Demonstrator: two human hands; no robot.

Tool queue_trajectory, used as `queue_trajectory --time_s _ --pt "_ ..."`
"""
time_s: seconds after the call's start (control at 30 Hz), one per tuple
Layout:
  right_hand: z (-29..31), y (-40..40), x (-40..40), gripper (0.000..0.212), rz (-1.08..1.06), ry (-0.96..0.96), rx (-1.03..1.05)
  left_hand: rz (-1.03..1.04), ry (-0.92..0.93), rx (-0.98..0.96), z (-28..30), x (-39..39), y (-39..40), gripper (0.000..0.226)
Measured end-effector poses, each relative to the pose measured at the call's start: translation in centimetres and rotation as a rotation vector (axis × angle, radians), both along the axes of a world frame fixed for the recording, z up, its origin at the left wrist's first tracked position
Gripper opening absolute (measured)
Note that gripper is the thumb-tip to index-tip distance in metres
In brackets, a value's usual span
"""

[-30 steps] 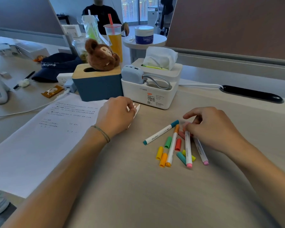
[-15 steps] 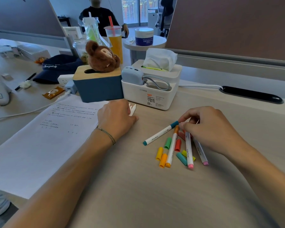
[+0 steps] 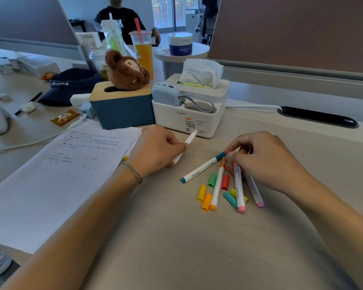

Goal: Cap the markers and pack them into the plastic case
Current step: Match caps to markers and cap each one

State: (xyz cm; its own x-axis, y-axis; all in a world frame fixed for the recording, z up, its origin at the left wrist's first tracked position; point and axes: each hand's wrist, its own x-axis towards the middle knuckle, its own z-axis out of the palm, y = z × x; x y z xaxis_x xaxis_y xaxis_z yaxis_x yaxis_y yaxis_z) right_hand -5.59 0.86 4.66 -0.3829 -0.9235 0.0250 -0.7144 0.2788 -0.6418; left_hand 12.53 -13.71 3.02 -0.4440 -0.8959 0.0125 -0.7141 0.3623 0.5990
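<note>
Desk surface [image 3: 176, 237] fills most of your view, pale wood grain, with a sheet of printed paper [image 3: 57, 178] lying on its left side. Behind your hands stand two boxes touching side by side: a blue box with a wooden lid [image 3: 122, 107] carrying a brown plush toy [image 3: 126, 70], and a white organiser box [image 3: 189, 114] that holds tissues in its rear part and a grey power bank [image 3: 166, 96] with a looped cable in its front compartments.

Your left hand [image 3: 155, 149] is curled around a white marker [image 3: 186, 146], gripping it near the middle; its long axis runs diagonally, one end pointing up and right toward the white box, the other down and left under your palm. A second marker may lie beneath that hand, though the view is too hidden to be sure.

Your right hand [image 3: 266, 160] rests fingertips-down on the top ends of the marker pile, fingers bent and pinching there; what exactly it grips I cannot tell.

On the desk between your hands, a teal marker [image 3: 201, 169] lies diagonally, capped end up-right. An orange marker [image 3: 217, 185], a pink marker [image 3: 239, 188] and a lilac marker [image 3: 254, 190] lie nearly lengthwise toward you, coloured ends nearest you.

Loose caps sit among them: green cap [image 3: 212, 180], red cap [image 3: 225, 182], yellow cap [image 3: 202, 193], orange cap [image 3: 206, 202], teal cap [image 3: 230, 199].
</note>
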Motion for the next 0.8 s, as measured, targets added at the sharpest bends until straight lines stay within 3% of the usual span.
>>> queue_trajectory --time_s 0.1,0.2,0.5,0.67,0.8 --pt "0.0 0.0 0.0 0.013 0.006 -0.005 0.010 -0.086 0.187 0.271 1.1 -0.3 1.2 0.027" --pt "0.1 0.0 0.2 0.015 0.024 -0.010 0.025 -0.165 0.236 0.401 1.6 -0.4 2.0 0.026" --pt "0.6 0.3 0.2 0.018 0.083 0.001 0.029 -0.235 0.238 0.481 1.6 -0.7 2.3 0.023" --pt "1.5 0.7 0.8 0.012 0.304 0.003 0.266 -0.262 0.291 0.563 1.8 -0.2 2.1 0.023" --pt "1.9 0.7 0.0 0.013 0.268 0.142 0.298 -0.248 0.268 0.536 1.7 -0.4 2.1 0.016"
